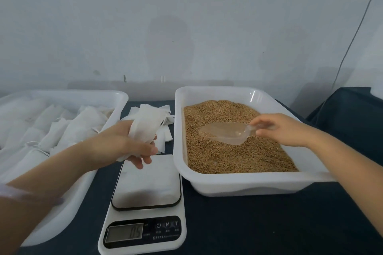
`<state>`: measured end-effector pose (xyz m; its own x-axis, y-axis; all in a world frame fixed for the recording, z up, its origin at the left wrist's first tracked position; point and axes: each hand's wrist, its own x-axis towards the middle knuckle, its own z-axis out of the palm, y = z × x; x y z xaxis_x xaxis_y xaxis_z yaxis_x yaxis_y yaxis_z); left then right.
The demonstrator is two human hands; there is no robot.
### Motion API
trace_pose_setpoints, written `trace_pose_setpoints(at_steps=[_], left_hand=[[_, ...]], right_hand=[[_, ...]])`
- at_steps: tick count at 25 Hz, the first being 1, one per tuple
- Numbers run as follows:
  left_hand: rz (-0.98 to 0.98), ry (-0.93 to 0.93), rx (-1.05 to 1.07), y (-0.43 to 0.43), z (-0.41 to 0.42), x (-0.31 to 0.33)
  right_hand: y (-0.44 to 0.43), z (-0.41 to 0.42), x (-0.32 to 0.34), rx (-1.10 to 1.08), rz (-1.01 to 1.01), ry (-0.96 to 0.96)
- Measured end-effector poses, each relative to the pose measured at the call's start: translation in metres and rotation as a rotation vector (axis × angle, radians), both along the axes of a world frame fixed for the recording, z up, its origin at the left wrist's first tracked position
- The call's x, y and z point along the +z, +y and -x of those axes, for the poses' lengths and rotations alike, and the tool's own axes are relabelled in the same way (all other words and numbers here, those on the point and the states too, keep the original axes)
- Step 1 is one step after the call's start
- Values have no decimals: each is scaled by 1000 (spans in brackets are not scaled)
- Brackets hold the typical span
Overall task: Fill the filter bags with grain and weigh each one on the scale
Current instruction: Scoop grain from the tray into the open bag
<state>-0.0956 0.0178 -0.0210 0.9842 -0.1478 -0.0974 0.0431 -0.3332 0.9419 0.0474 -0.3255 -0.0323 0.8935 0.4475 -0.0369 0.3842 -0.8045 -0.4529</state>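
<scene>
A plain pale grey-white painted wall (186, 16) with faint smudges fills the back under soft, even light. A thin dark cable (352, 41) slants down it at right. Below lies a dark navy cloth-covered worktop (269, 223).

Single camera, worn on my head. Faces forward and down across the dark table (259, 223), toward its far edge and the pale wall (186, 16) behind. Close in: scale (145, 213) at the near edge sits almost under the lens. Left hand (124, 145) and right hand (284, 130) reach in from the bottom corners. Wide angle takes in the left tray (68, 203) and the grain tray (238, 184).
</scene>
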Motion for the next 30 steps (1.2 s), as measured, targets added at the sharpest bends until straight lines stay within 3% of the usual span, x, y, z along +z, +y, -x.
trace_pose_setpoints(at_steps=[5, 8, 10, 16, 19, 22, 26, 30], left_hand=[[-271, -200, 83, -44, -20, 10], [-302, -187, 197, -58, -29, 6], [-286, -149, 244, -57, -30, 2], [-324, -115, 300, -36, -18, 5], [-352, -115, 303, -34, -20, 8], [-306, -134, 277, -44, -26, 11], [-166, -160, 225, -64, -31, 15], [-408, -262, 205, -84, -41, 9]], right_hand=[[-32, 17, 17, -13, -82, 15], [-21, 14, 16, -72, 294, -222], [1, 7, 8, -67, 368, -318], [49, -10, -19, -23, 285, -254], [42, -12, -21, 20, 181, -75], [25, -5, -17, 44, -11, 48], [1, 10, 7, 38, -157, 74], [-29, 22, 48, -3, -217, 32]])
